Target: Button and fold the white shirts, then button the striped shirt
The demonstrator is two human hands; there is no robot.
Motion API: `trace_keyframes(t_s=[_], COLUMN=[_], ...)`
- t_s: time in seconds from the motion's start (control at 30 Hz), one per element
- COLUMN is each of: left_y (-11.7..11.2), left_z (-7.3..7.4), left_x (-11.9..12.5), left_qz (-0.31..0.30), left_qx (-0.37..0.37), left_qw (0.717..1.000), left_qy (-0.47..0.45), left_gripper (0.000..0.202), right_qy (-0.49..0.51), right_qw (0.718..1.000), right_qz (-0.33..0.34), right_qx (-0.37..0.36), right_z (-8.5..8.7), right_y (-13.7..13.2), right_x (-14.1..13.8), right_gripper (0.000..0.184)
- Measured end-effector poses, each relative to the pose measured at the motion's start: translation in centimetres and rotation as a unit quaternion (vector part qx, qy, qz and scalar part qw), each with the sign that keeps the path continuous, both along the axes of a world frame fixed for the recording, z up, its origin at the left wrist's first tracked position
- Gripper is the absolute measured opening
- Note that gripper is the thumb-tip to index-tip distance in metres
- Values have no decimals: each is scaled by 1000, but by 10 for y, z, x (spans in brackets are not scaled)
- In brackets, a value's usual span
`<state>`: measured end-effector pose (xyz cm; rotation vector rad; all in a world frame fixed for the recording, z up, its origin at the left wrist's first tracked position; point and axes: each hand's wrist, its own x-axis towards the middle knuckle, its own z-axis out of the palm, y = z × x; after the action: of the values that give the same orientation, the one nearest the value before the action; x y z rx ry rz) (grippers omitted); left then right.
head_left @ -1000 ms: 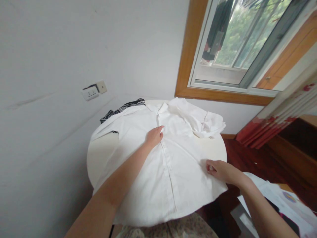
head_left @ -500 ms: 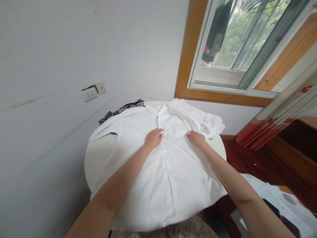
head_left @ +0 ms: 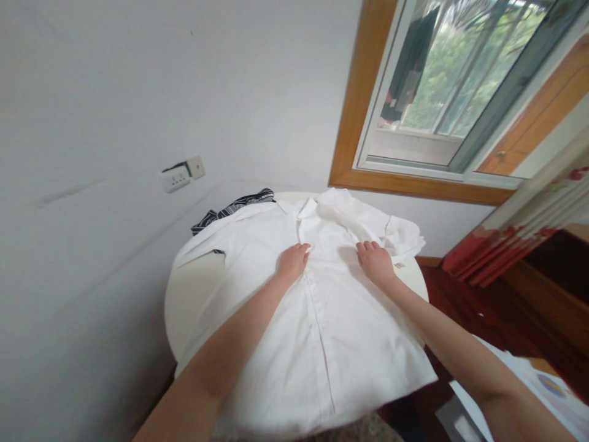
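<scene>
White shirt [head_left: 322, 331] is spread on round table [head_left: 193, 288], buttons up. Left hand [head_left: 292, 261] is pressed flat by button line, fingers open, nothing gripped. Right hand [head_left: 376, 263] is laid the same way, beside bunched sleeve [head_left: 400, 233]. Cloth is probably best smoothed gently, from middle outward.

No words or numbers can be read here. The paper [head_left: 552, 399] at the lower right has a round colored mark on it, but it is too blurry to make out. The white shirt [head_left: 322, 319] shows no writing I can read.
</scene>
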<state>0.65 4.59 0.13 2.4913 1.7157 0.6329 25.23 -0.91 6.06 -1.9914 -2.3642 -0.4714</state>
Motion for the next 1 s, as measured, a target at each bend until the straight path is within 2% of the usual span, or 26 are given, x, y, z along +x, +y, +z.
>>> trace_keyframes(t_s=[0.07, 0.17, 0.27, 0.33, 0.47, 0.6, 0.73, 0.83, 0.93, 1.0], left_y=[-1, -2, -2, -2, -10, -39, -78, -101, -116, -122], left_z=[1, 1, 3, 7, 24, 35, 28, 20, 19, 23], left_x=[0, 0, 2, 4, 9, 9, 14, 22, 28, 27], left_qz=[2, 8, 17, 27, 54, 36, -3, -27, -36, -21], left_qx=[4, 10, 8, -5, -74, -124, -148, -146, -144, -134], left_qw=[1000, 1000, 999, 999, 995, 991, 987, 984, 986, 989], left_qy=[-8, -29, -47, -47, -40, -35, -54, -93, -78, -57], left_gripper=[33, 34, 35, 34, 35, 45, 47, 43, 37, 37], right_qy=[31, 84, 121, 135, 139, 131, 124, 122, 129, 159], right_qw=[996, 981, 978, 977, 972, 976, 975, 977, 975, 959], right_qz=[77, 161, 159, 153, 170, 155, 145, 144, 166, 222], right_qx=[-14, -62, -59, -67, -86, -82, -110, -102, -72, -83], right_z=[-3, -26, -51, -56, -42, -33, -47, -49, -35, -20], right_y=[-10, -29, -43, -48, -54, -66, -73, -77, -87, -99], right_x=[-14, -35, -44, -43, -31, -8, 9, 9, 0, -7], right_gripper=[29, 36, 49, 53, 54, 48, 51, 50, 45, 41])
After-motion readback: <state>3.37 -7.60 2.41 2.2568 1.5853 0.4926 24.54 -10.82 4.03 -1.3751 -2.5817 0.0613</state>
